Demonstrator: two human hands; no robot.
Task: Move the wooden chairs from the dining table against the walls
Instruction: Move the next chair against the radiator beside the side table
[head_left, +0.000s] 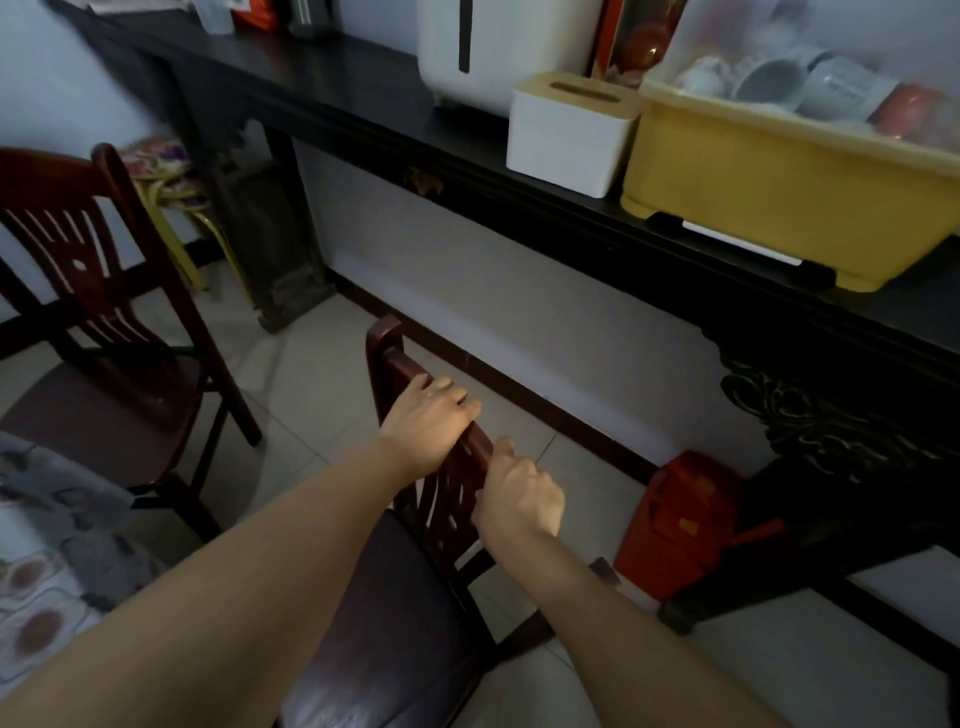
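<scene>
A dark red wooden chair (387, 639) with a padded seat stands right below me, its back towards the wall. My left hand (427, 427) grips the top rail of its back. My right hand (519, 501) grips the same rail lower and to the right. A second wooden chair (91, 332) of the same kind stands at the left, its slatted back facing the wall, untouched. The dining table's patterned cloth (39, 561) shows at the lower left edge.
A long dark console table (467, 171) runs along the wall, with a white box (566, 140), a yellow tub of cups (769, 192) and a white appliance (498, 47) on it. An orange container (675, 525) stands on the floor beneath it. A cushioned stool (166, 176) sits in the corner.
</scene>
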